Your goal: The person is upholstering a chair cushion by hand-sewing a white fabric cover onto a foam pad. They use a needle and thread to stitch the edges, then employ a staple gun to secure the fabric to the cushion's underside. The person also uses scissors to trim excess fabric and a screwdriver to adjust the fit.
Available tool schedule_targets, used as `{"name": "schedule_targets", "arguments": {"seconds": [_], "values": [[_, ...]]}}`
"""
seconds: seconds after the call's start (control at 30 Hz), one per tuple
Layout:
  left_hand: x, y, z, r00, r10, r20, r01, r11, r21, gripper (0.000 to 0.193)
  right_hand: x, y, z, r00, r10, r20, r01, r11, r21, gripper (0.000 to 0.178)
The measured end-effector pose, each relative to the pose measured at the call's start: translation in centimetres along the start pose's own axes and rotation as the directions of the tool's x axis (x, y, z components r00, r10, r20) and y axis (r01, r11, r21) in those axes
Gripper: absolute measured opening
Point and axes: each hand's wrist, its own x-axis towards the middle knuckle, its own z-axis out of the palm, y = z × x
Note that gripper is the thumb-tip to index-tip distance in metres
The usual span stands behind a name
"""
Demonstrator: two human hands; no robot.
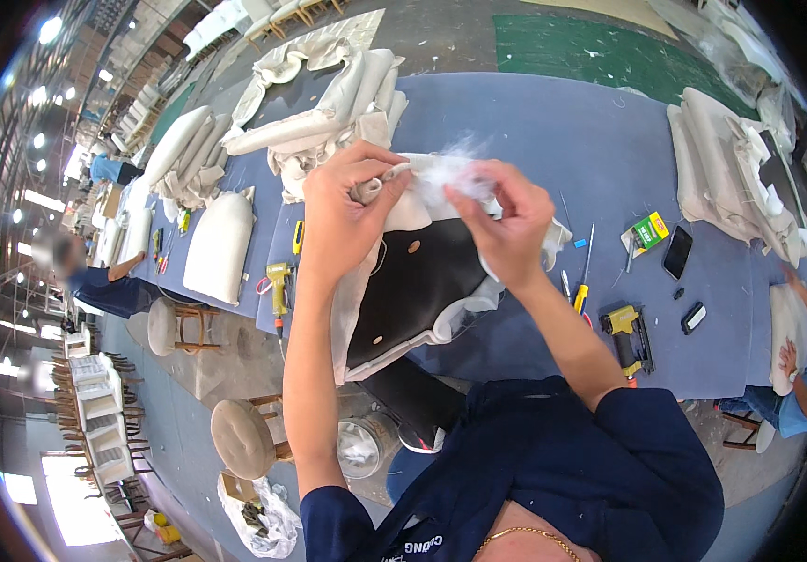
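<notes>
In front of me lies a beige upholstered chair part (407, 214) with a black backing panel (413, 290) facing up. My left hand (343, 211) is closed on a folded edge of its beige fabric, near the far corner. Beside it my right hand (513, 225) pinches a loose tuft of white fibre stuffing (450, 170) between thumb and fingers. Wisps of the stuffing spread over the fabric edge between the two hands. The fabric hangs loose around the panel's right and near sides.
On the blue-grey table (553, 122) lie a yellow staple gun (278, 287), another staple gun (626, 330), a yellow-handled screwdriver (583, 290), a phone (678, 253) and a green-yellow box (645, 234). Beige cushion stacks (352, 103) stand beyond. Other people work at left and right.
</notes>
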Motion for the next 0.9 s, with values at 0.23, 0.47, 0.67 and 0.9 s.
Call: {"name": "schedule_targets", "arguments": {"seconds": [0.23,0.47,0.67,0.9], "values": [[-0.3,0.6,-0.6,0.996,0.035,0.083,-0.035,0.999,0.001,0.017,-2.2,3.9,1.8,0.957,-0.27,0.107,0.29,0.908,-0.302,0.027],[-2.3,0.3,-1.2,0.998,0.021,0.057,-0.029,0.989,0.142,0.023,-7.6,3.9,-6.8,0.984,-0.015,0.18,0.079,0.932,-0.355,0.038],[-2.3,-0.8,-2.0,0.999,0.009,0.036,-0.015,0.988,0.151,0.025,-14.5,20.2,-21.5,0.832,0.514,-0.208,-0.52,0.593,-0.615,0.012],[-1.9,-3.0,-2.2,0.997,0.072,-0.019,-0.072,0.997,0.016,0.031,-15.2,35.6,-26.6,0.879,0.451,0.157,0.037,0.265,-0.964,0.051]]}}
